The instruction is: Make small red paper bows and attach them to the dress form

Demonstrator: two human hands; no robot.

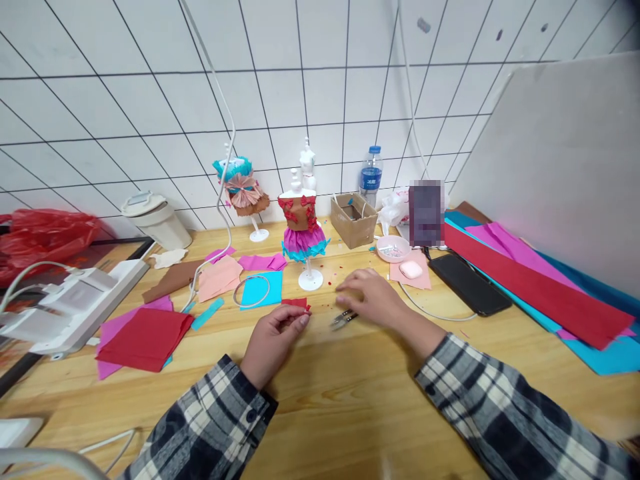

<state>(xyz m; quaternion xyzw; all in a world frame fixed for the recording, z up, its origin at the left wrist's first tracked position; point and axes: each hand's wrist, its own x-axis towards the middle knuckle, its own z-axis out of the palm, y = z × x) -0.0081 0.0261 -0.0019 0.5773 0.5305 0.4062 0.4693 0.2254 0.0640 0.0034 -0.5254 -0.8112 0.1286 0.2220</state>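
Note:
My left hand (277, 343) is closed in a pinch on a small piece of red crepe paper (296, 303), whose edge shows past the fingertips. To its right, my right hand (371, 297) hovers low over the thread snips (343, 320), fingers loosely bent and apart. The snips' blades point left and their handle end is partly hidden under that hand. Just beyond both hands stands a small white dress form (311, 279) wearing a brown bodice with red bows (299, 212) and a purple skirt (305, 239) with a turquoise ruffled hem.
Red paper squares (145, 337), a blue sheet (273, 288) and a hoop (251, 277) lie left. Behind are another dressed form (243, 190), a cardboard box (353, 223) and a bottle (371, 175). A pink dish (393, 249), phone (470, 283) and paper strips (540, 287) are right.

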